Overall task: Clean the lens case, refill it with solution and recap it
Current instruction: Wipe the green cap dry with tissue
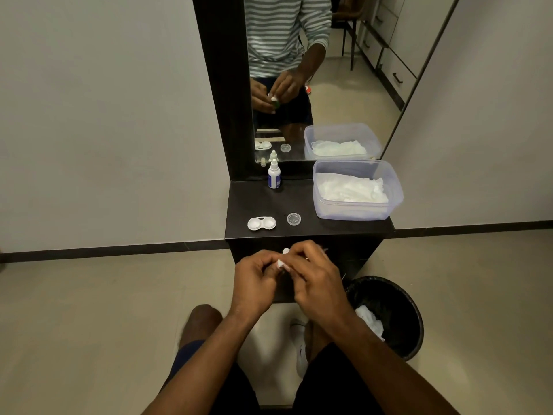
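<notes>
**Hands work a small white piece in front of the dark counter**

On the left part of the dark counter (329, 232), the white lens case (261, 224) lies flat near the front edge with both of its wells uncapped and facing up. Behind it, close to the mirror (344, 70), the solution bottle (274, 174) stands upright, white with a blue label and its nozzle tip on. Just to the right of the case sits a small clear round cap (294, 218), open side up, apart from the case. Farther right, a translucent plastic tub (357, 190) holds a heap of white tissues (351, 190) and takes up the right end of the counter.

Below the counter's front edge, the two hands meet. The left hand (254, 283) has its fingers curled inward, pinching a small item that its fingers mostly hide; what that item is cannot be told. The right hand (317, 280) is curled over from the other side, its fingertips pinching a scrap of white tissue (282, 264) pressed against whatever the left hand holds.

To the right on the floor, a black wastebasket (392, 313) contains crumpled white tissue (369, 320)
</notes>
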